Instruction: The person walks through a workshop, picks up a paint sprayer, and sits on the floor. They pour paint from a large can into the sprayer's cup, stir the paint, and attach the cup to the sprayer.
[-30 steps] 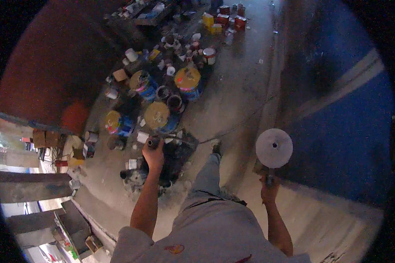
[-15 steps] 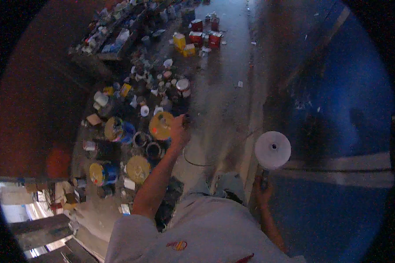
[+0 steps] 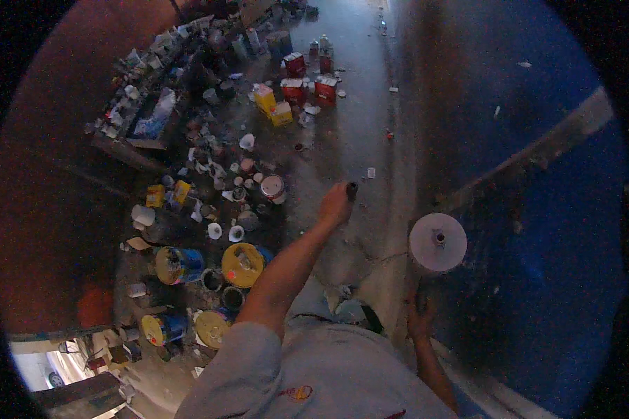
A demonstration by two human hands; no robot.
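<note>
My right hand (image 3: 420,320) is closed around the dark handle of what looks like a spray gun. The gun's round white cup (image 3: 426,255), seen from above with a small dark cap at its middle, covers most of the tool. Beside it on the right stands a large dark blue panel (image 3: 559,244). My left arm reaches forward over the floor, and my left hand (image 3: 335,204) is closed on a short dark cylindrical object (image 3: 352,189). The dim light hides what kind of object it is.
Yellow-lidded blue buckets (image 3: 245,264) and several small cans and cups crowd the floor at left. Farther ahead stand red tins (image 3: 326,89) and yellow containers (image 3: 281,113). A cluttered bench (image 3: 147,126) lies far left. A thin hose or cable (image 3: 388,258) crosses the floor.
My left hand has moved right, away from the yellow-lidded bucket, with the dark object in it. My right hand and the white cup have shifted little. The floor items sit lower in view.
</note>
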